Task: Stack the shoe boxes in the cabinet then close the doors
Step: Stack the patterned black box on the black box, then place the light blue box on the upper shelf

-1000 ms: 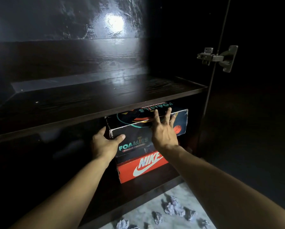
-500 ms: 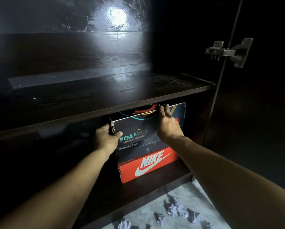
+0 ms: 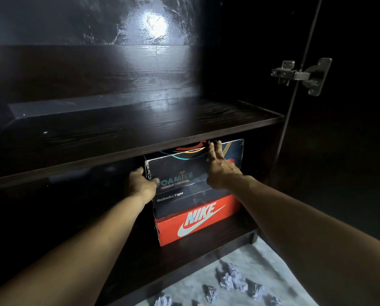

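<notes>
I'm pushing the Foamies box (image 3: 180, 171) deeper under the shelf (image 3: 140, 129) now, left hand (image 3: 142, 184) gripping its corner, right hand (image 3: 220, 171) flat on top, Onitsuka Tiger box (image 3: 175, 202) more exposed.

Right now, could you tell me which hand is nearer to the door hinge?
Right. The right hand rests on the Foamies box, below-left of the hinge; the left hand grips the box's far left corner.

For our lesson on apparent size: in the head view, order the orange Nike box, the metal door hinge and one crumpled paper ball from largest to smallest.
1. Nike box
2. door hinge
3. paper ball, though it lies nearer the camera, so only apparent size counts.
</notes>
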